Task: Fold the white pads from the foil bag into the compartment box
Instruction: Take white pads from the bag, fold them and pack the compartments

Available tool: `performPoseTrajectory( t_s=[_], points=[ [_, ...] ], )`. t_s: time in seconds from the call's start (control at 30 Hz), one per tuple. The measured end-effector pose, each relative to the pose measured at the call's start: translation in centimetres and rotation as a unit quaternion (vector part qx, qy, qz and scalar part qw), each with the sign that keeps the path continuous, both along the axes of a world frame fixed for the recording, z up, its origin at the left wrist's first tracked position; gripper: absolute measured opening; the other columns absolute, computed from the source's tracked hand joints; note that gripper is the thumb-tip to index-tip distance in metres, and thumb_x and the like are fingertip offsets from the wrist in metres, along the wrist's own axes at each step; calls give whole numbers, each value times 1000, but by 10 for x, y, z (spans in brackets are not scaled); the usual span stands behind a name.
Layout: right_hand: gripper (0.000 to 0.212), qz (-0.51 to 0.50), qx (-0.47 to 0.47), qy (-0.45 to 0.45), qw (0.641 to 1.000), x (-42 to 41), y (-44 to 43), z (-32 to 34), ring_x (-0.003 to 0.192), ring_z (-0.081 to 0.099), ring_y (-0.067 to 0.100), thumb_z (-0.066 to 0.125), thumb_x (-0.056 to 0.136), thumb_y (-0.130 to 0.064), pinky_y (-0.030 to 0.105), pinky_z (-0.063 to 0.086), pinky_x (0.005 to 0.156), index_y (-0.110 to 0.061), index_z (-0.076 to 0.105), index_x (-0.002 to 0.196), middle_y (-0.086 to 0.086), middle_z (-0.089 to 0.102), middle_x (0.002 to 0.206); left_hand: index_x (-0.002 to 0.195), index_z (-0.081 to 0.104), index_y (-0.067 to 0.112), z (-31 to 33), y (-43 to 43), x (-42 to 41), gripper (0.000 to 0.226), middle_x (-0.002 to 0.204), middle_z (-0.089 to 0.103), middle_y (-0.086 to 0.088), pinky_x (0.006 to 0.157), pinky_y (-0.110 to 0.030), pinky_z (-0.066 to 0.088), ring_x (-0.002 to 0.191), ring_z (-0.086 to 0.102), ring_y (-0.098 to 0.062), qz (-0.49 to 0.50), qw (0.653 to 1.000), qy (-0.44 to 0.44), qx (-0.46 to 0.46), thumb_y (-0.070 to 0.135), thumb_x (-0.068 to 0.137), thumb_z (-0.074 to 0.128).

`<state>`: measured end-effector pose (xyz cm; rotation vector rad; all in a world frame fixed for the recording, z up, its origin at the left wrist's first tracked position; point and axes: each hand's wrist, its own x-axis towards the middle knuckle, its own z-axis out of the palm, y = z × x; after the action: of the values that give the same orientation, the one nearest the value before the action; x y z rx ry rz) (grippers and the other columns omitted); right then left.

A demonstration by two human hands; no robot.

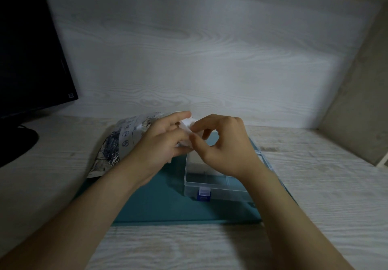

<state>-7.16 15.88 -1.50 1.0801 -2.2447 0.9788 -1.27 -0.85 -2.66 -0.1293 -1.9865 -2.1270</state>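
- White pad (pixel 187 125) pinched between my left hand (pixel 161 143) and right hand (pixel 226 145), fingers curled; its long axis runs away from me.
- Foil bag (pixel 117 145) print: round icons, wording unreadable.

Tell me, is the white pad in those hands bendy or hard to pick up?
Probably bendy: the white pad looks creased where the left hand and right hand pinch it. Likely very light, since fingertips alone seem to hold it up. It looks soft, so it shouldn't break or roll.
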Motion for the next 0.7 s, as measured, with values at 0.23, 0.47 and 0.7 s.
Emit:
performPoseTrajectory(
  t_s=[0.23,0.47,0.7],
  points=[
    [16,-5,-99,-103,990,-4,-2,4,77,75,6,69,94,-16,32,63,75,-18,84,100,-12,79,85,143,62,20,-4,-1,-3,46,123,75,-2,78,-25,61,109,75,-17,67,994,44,-71,-4,104,58],
    [13,-60,-248,-250,934,-4,5,10,65,76,13,70,92,-8,33,62,65,-15,78,99,-1,79,77,140,65,26,-3,-4,-3,46,124,75,5,83,-35,65,109,74,-21,106,989,58,-80,-1,102,63],
    [9,58,-249,-399,881,3,5,14,70,76,27,70,96,-4,27,58,59,0,78,96,15,79,85,144,62,25,-2,-5,-3,52,124,75,7,79,-26,62,106,75,-13,107,987,72,-97,-5,102,61]
  ],
)
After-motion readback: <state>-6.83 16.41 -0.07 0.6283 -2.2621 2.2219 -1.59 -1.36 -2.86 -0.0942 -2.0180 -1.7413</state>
